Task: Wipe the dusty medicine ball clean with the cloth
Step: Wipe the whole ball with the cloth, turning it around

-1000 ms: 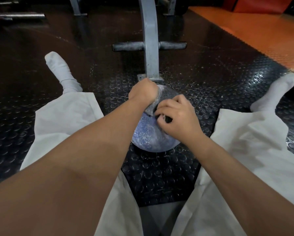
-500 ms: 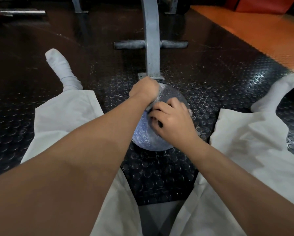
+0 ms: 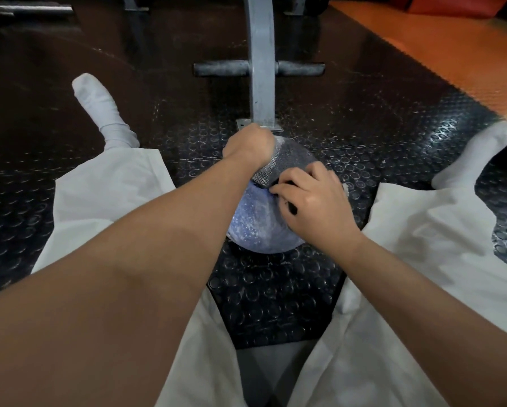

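Clearly we are wiping mid-job: the ball [image 3: 261, 227] is sitting on the floor [image 3: 275, 304] between our legs, just in front of a grey post [image 3: 259, 69]. Our left hand [image 3: 247, 148] is closed in a fist on the cloth [image 3: 278, 164], pressing it to the ball's top. Our right hand [image 3: 311, 204] is curling against the ball's right side, steadying it. White dust is speckling the near face, so most of the wiping is, we judge, still ahead.

A grey metal frame [image 3: 259, 63] stands on studded black matting [image 3: 275, 292] (orange flooring [image 3: 440, 45] lies beyond).
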Action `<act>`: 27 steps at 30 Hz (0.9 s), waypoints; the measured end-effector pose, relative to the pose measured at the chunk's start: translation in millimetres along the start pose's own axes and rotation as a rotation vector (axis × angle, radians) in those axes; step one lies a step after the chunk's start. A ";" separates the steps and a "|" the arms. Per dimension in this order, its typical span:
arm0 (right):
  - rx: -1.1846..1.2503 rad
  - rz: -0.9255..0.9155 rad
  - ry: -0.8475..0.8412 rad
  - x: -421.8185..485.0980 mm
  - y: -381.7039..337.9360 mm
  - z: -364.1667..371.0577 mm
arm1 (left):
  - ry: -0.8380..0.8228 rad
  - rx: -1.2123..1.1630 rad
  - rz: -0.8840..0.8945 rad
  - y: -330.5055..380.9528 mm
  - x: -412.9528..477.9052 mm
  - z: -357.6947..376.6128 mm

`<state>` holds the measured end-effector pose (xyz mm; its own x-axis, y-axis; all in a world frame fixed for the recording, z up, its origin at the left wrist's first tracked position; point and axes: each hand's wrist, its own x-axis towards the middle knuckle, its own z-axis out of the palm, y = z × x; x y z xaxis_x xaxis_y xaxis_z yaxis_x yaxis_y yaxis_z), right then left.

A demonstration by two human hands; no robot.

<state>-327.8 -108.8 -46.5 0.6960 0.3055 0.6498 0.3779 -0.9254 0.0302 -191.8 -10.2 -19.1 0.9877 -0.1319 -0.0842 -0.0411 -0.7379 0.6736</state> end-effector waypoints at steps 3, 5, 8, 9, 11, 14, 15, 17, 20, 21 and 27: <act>0.002 0.034 -0.008 15.7 -16.8 10.4 | -0.032 0.076 0.039 -0.4 -1.8 -3.7; -0.027 0.045 -0.024 24.7 -25.8 17.4 | -0.063 0.149 0.063 -1.0 -1.8 -5.7; -0.046 0.034 -0.048 24.5 -26.1 17.8 | -0.073 0.153 0.055 -1.8 0.2 -9.6; -0.032 0.034 -0.044 20.5 -22.9 14.8 | -0.057 0.122 0.054 -2.6 0.7 -9.8; 0.006 0.046 -0.014 8.2 -12.1 7.4 | -0.070 0.083 0.057 -1.9 2.1 -7.8; 0.060 0.067 0.015 -9.6 1.9 1.1 | -0.096 0.050 0.066 1.1 1.4 -3.8; 0.068 0.070 0.019 -11.9 4.4 1.1 | -0.084 0.024 0.055 2.5 -0.1 -3.0; 0.071 0.053 0.018 -11.4 6.4 2.1 | -0.038 -0.005 0.045 3.5 -4.4 -2.4; 0.088 -0.017 -0.018 -2.5 5.0 3.6 | -0.045 -0.008 0.048 -1.1 -6.5 -3.5; 0.102 -0.027 -0.032 2.3 5.2 4.6 | -0.032 -0.005 0.053 -4.2 -5.9 -4.8; 0.232 0.276 -0.001 33.9 19.9 11.4 | -0.027 0.025 0.085 -6.3 -12.8 -5.4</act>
<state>-289.8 -114.3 -32.6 0.7918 0.0520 0.6085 0.3044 -0.8974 -0.3194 -203.3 -0.3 -18.4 0.9761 -0.2121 -0.0477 -0.1284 -0.7396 0.6607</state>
